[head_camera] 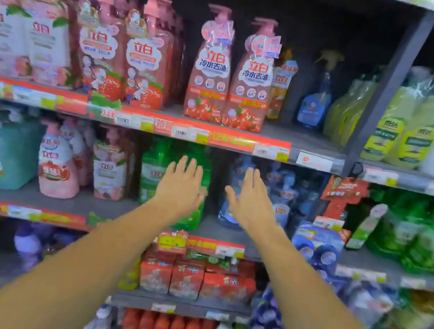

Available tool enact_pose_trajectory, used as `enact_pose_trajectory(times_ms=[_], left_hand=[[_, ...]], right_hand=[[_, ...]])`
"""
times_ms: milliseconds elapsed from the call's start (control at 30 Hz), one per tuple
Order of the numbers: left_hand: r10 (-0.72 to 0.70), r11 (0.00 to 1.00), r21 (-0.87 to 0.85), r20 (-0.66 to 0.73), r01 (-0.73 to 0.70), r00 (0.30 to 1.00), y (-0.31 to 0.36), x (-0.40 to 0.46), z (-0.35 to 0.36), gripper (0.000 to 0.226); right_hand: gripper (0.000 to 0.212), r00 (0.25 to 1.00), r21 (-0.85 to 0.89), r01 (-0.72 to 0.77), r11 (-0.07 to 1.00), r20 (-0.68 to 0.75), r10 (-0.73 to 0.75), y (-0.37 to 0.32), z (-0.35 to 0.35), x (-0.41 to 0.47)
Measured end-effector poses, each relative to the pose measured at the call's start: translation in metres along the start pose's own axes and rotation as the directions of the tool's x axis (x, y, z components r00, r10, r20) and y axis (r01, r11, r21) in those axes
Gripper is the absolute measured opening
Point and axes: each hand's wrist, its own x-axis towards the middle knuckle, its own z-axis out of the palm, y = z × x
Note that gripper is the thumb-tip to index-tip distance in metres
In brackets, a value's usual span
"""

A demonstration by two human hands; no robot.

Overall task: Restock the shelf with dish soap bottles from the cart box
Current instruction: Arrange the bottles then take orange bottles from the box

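Both my arms reach forward at the middle shelf. My left hand [181,185] is flat with straight fingers in front of a green dish soap bottle [150,173]; whether it touches the bottle I cannot tell. My right hand [251,199] is also flat and empty, held before the blue bottles [287,200]. On the top shelf [315,145] stand two pink pump bottles [229,79] with strawberry labels, with bare shelf to their right. More pink pump bottles [125,52] fill the top left. The cart box is out of view.
A blue spray bottle [317,100] stands at the back of the top shelf. Yellow-green bottles [400,121] sit beyond a grey upright post [389,87]. Red boxes [195,279] fill the lower shelf. Blue toilet-cleaner packs [318,243] hang at the right.
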Motion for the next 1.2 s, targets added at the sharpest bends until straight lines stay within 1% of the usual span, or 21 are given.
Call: enact_pose_trajectory(times_ms=[100,200,300,433,500,567,633,767,933,1000,1100,1200], left_hand=[[0.040,0.998,-0.043,0.079,-0.037,0.996,0.035,-0.048,0.016,0.069],[0.081,0.994,-0.085,0.105,-0.072,0.991,0.066,-0.087,0.025,0.069],[0.149,0.984,-0.116,0.124,-0.134,0.981,0.100,-0.115,0.026,0.068],[0.224,0.968,-0.141,0.111,-0.208,0.968,0.145,-0.137,0.028,0.063],[0.278,0.952,-0.167,0.129,-0.255,0.952,0.174,-0.146,0.028,0.062],[0.343,0.931,-0.187,0.148,-0.314,0.928,0.208,-0.155,0.026,0.064],[0.400,0.908,-0.206,0.161,-0.366,0.902,0.243,-0.164,0.026,0.062],[0.492,0.864,-0.220,0.181,-0.453,0.851,0.315,-0.179,0.030,0.060],[0.589,0.804,-0.249,0.214,-0.540,0.779,0.414,-0.200,0.039,0.060],[0.607,0.792,-0.260,0.230,-0.553,0.761,0.452,-0.210,0.045,0.059],[0.624,0.781,-0.263,0.269,-0.567,0.734,0.501,-0.226,0.055,0.061],[0.615,0.788,-0.238,0.319,-0.567,0.721,0.539,-0.236,0.068,0.066]], right_hand=[[0.079,0.991,-0.144,0.003,0.990,0.129,0.015,0.017,0.007,-0.057],[0.084,0.977,-0.199,-0.048,0.979,0.192,0.087,0.037,0.017,-0.107],[0.086,0.961,-0.216,-0.084,0.973,0.241,0.137,0.061,0.022,-0.147],[0.079,0.944,-0.205,-0.135,0.969,0.271,0.189,0.091,0.013,-0.195],[0.075,0.923,-0.210,-0.183,0.961,0.301,0.241,0.114,0.006,-0.219],[0.071,0.910,-0.199,-0.233,0.952,0.301,0.286,0.144,0.000,-0.245],[0.072,0.886,-0.193,-0.295,0.936,0.313,0.344,0.174,-0.006,-0.273],[0.072,0.811,-0.205,-0.415,0.887,0.359,0.462,0.227,-0.023,-0.327],[0.071,0.721,-0.234,-0.523,0.820,0.391,0.572,0.308,-0.051,-0.397],[0.070,0.684,-0.236,-0.568,0.788,0.396,0.612,0.342,-0.060,-0.422],[0.065,0.670,-0.226,-0.586,0.778,0.404,0.622,0.389,-0.062,-0.453],[0.062,0.622,-0.213,-0.610,0.764,0.468,0.627,0.423,-0.052,-0.473]])
